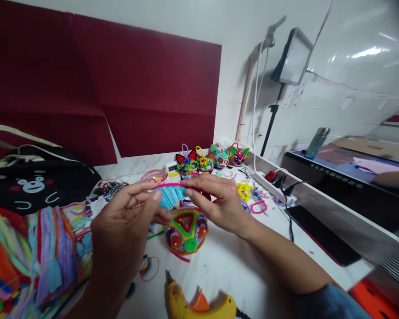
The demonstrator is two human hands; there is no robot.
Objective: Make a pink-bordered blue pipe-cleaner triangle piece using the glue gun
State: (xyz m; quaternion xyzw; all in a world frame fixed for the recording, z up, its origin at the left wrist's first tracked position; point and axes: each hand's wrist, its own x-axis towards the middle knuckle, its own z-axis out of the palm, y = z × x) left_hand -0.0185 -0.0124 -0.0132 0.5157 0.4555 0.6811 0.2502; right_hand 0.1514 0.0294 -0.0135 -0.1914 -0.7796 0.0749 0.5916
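Note:
Between both hands is a light-blue piece of pipe cleaners [170,197], laid side by side with a pink pipe cleaner along its top edge. My left hand [126,221] pinches its left end between thumb and fingers. At the other end, my right hand [219,201] grips the pink edge with thumb and fingertips. Just below, a round animal head made of pipe cleaners [186,230] rests on the table, with orange eyes, a green nose and a red triangle. A yellow hot glue gun [182,303] with an orange trigger lies nearest me.
Several finished pipe-cleaner heads [206,163] stand at the back. Bundles of coloured pipe cleaners [49,252] and a black bag [36,186] are at left. A dark phone [322,235] lies at right by a low partition [352,212]. Beyond it shows another person's arm [390,179].

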